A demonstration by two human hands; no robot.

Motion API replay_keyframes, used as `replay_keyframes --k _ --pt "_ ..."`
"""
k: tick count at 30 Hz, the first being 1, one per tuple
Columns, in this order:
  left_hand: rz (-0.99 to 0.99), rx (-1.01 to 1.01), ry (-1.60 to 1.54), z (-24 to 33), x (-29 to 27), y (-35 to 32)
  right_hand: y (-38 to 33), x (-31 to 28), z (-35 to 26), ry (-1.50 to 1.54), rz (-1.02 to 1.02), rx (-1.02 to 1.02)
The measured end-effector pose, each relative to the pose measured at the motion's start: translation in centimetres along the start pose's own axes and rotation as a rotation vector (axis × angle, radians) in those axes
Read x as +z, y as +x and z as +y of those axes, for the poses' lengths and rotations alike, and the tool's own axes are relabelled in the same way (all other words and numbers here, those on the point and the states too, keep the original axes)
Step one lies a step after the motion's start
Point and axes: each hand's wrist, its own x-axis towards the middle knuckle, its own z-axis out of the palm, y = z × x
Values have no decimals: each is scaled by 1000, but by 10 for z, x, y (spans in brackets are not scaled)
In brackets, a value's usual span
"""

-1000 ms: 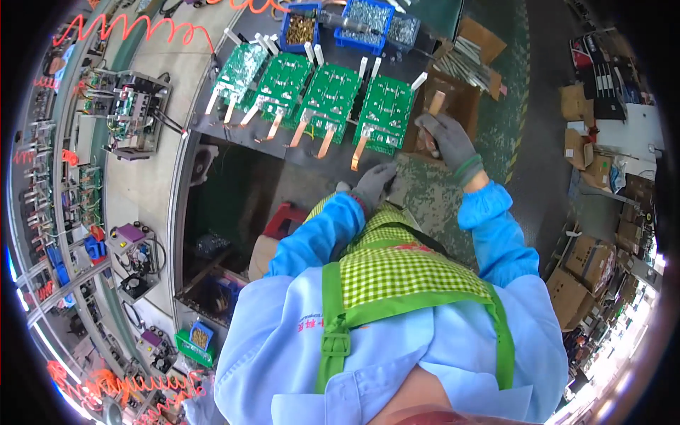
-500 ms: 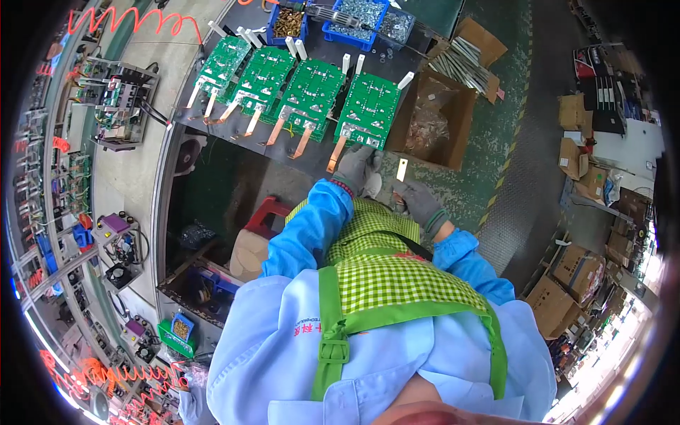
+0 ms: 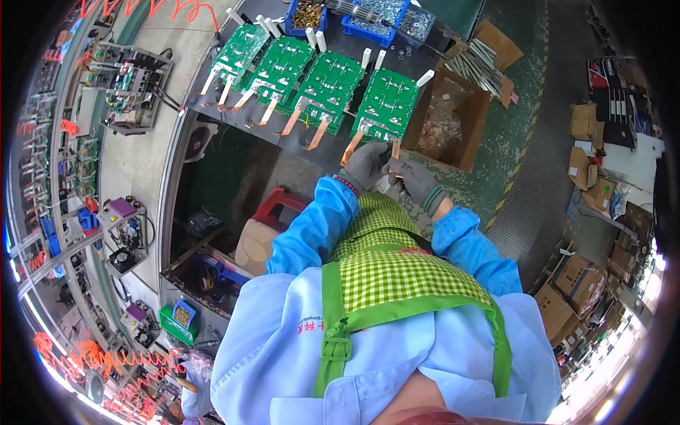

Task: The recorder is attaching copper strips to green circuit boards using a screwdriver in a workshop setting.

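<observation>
The rightmost green circuit board lies at the table's near right, with one bent copper strip reaching out from its near edge. My right hand, in a grey glove, pinches another copper strip, which stands against the same edge. Just left of it, my gloved left hand is closed at that edge; whatever its fingers hold is hidden. Both hands nearly meet. Three similar boards, among them a green board, sit in a row to the left, with copper strips in front and white posts behind.
Beyond the boards are a blue bin of brass-coloured fasteners and a blue bin of silver hardware. A cardboard box with clear plastic bags stands right of the table. A red stool is below the table edge.
My right hand has moved left and up, bringing its copper strip to the board's near edge beside my left hand. The whole view has shifted slightly.
</observation>
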Motion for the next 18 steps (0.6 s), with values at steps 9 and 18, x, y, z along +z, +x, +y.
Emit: replay_keyframes --k 9,18 --pt "50 -67 366 18 36 -15 17 14 3 -2 77 -38" --pt "178 -7 526 20 30 -13 7 18 -10 -390 17 -7"
